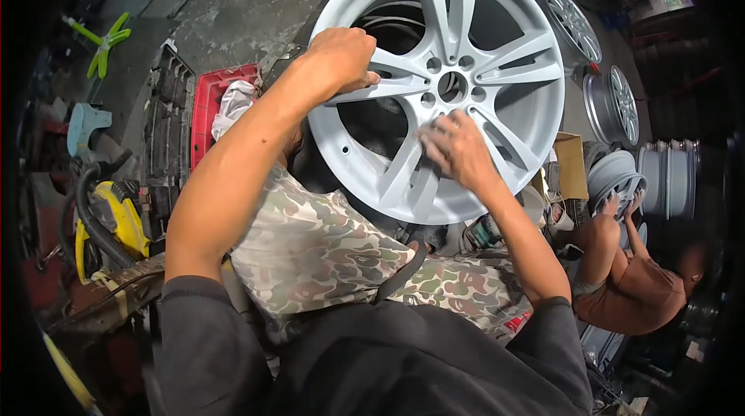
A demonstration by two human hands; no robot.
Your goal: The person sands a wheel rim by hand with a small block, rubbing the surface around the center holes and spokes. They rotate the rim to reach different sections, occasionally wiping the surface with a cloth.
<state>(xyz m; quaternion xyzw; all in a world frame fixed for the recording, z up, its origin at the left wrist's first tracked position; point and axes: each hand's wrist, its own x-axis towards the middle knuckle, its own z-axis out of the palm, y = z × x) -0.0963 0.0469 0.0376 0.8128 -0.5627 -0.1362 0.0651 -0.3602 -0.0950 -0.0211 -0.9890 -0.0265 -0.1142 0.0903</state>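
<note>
A large light-grey alloy wheel (452, 67) with paired spokes stands in front of me, its face toward me. My left hand (340, 60) is closed around a spoke at the wheel's left side, with the thumb showing at the spoke's edge. Just below the hub, my right hand (459, 148) rests against the lower spokes. Its fingers are bent and smeared by motion, and whether anything lies under them is hidden.
At right, a co-worker (632, 292) sits with hands on another wheel (617, 179). More wheels (613, 105) stand along the right. A cardboard box (570, 168) is near my right arm. Left are a red crate (203, 117), a yellow machine (116, 218) and a green star-shaped stand (103, 43).
</note>
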